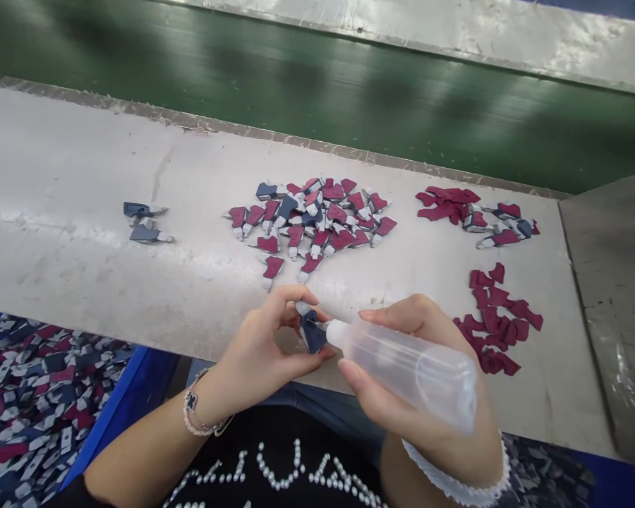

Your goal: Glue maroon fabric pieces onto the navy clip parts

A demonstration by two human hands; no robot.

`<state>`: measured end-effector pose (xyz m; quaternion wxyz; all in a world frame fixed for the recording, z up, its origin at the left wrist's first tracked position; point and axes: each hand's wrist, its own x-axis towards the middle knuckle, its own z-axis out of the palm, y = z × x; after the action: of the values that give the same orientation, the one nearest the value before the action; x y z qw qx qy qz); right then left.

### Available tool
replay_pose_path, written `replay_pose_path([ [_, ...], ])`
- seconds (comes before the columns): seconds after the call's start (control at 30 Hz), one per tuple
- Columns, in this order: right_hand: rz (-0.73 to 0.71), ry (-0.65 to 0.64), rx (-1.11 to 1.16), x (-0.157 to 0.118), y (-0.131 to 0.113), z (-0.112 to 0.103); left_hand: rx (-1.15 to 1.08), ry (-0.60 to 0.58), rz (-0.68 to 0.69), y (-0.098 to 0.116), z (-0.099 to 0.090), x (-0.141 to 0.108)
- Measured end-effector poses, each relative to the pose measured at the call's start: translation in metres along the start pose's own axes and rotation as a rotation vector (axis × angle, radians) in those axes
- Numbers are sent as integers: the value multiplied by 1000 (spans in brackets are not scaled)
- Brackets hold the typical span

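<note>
- Scuffed grey desk (137, 282) carried a heap of maroon-and-navy fabric pieces (317, 219).
- Clear plastic squeeze bottle (418, 374) lay slanted, long axis pointing up-left, white nozzle (336, 333) touching the piece.
- Right grip (423, 326) closed around the bottle.
- Left grip (264, 346) pinched a small navy-and-grey piece (312, 335), nearer than the right.

maroon fabric scraps (500, 296), navy-and-maroon pieces (333, 192), green conveyor belt (317, 92)

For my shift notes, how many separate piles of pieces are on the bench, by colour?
Navy-and-grey pile: 1
Maroon-and-navy piles, centre and upper right: 2
All-maroon pile: 1
Total: 4
</note>
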<state>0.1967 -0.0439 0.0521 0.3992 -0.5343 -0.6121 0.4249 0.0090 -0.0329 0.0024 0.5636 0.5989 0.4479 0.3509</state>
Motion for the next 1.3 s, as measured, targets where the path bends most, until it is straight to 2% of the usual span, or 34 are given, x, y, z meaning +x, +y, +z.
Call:
replay_pose_path([
  [0.37,-14,-71,-16,4,-5,-4,34,-15,11,6,0,-1],
  [0.57,43,20,-17,0,-10,-2,44,8,-6,5,1,-1],
  [0.77,-33,-97,-34,0,-11,-5,51,-17,14,5,0,-4],
  [0.9,-20,-107,-46,2,-12,-6,36,-5,10,5,-1,-5],
  [1.03,-18,-168,-71,0,-15,-9,25,-10,-3,4,0,-4],
  [1.3,95,-90,14,-3,-18,-7,-1,-33,2,5,-1,-5],
])
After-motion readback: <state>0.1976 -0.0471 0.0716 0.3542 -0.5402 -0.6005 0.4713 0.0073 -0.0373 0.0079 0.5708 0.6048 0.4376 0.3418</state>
